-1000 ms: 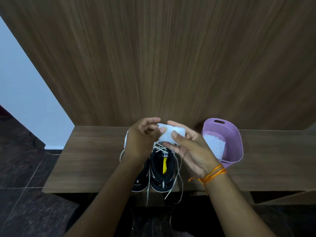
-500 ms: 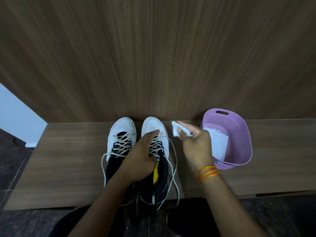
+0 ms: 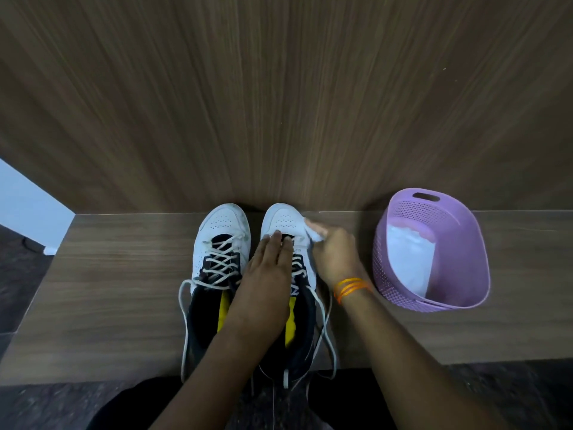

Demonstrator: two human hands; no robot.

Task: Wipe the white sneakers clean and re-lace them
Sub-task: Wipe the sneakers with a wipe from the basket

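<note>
Left hand (image 3: 269, 274) flat, fingers straight, pressing down on right sneaker (image 3: 283, 218). Right hand (image 3: 336, 259) grips wipe (image 3: 313, 232) against its toe side. Left sneaker (image 3: 221, 240) beside it, both on bench (image 3: 108, 290). Wiping looks early; laces (image 3: 218, 265) loose, re-lacing not done.

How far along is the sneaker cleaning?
Early. Nothing looks finished: both shoes' laces hang loose. In hand: the left hand presses flat on the right white perforated sneaker while the right hand holds a crumpled white wipe against its toe side. Left: the smudged left white sneaker, then re-lacing.
</note>
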